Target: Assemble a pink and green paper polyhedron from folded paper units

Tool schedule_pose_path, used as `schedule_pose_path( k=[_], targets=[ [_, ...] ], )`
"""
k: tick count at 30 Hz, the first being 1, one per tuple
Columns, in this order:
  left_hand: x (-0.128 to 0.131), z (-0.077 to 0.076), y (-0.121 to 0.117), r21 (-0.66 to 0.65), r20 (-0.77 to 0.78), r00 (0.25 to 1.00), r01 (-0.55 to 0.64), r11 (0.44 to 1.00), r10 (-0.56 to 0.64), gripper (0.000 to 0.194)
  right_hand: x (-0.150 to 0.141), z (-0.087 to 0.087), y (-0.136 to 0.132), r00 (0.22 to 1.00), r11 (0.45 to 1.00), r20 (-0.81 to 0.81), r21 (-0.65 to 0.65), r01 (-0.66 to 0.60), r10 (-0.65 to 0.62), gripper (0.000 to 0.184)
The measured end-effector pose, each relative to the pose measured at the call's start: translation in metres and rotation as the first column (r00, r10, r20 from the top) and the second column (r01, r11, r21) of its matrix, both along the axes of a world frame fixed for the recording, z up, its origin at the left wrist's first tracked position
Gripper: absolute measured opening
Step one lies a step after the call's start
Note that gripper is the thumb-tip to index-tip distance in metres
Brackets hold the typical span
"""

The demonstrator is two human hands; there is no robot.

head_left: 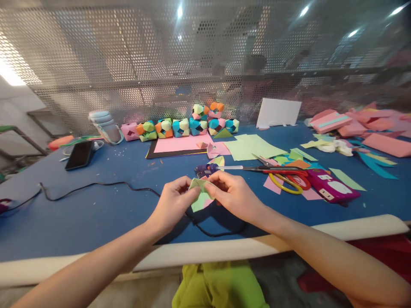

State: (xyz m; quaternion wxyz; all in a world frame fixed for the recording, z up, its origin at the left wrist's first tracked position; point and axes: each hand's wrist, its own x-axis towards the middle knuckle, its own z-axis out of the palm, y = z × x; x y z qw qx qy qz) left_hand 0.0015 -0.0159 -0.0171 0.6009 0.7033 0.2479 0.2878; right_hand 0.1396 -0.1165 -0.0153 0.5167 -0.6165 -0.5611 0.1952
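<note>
Between my two hands is a folded paper piece (pixel 201 200), pale green with some pink, raised over the near part of the blue table. My left hand (pixel 173 200) pinches its left side between thumb and fingers. On the right side, my right hand (pixel 236 193) grips it the same way. Fingertips cover part of the folds. Just beyond the hands lies a blue glue gun (pixel 207 169), its black cord running across the table. A small pale green and pink folded paper (pixel 218 161) sits behind the glue gun.
Colourful paper balls (pixel 181 127) line the back by a perforated metal screen (pixel 144 64). To the right lie scissors (pixel 285 182), green sheets (pixel 253 146), a purple box (pixel 334 186) and pink paper (pixel 362 122). A phone (pixel 79 155) and bottle (pixel 107 127) are at left.
</note>
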Motion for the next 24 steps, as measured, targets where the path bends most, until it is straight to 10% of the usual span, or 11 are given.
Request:
schedule_pose_path(
  k=[24],
  targets=[
    [0.0024,0.0032,0.0041,-0.277,0.093,0.995,0.046,0.960,-0.021,0.023,-0.0034,-0.0086,0.0045,0.995,0.978,0.100,0.209,-0.002,-0.020,0.007]
  ],
)
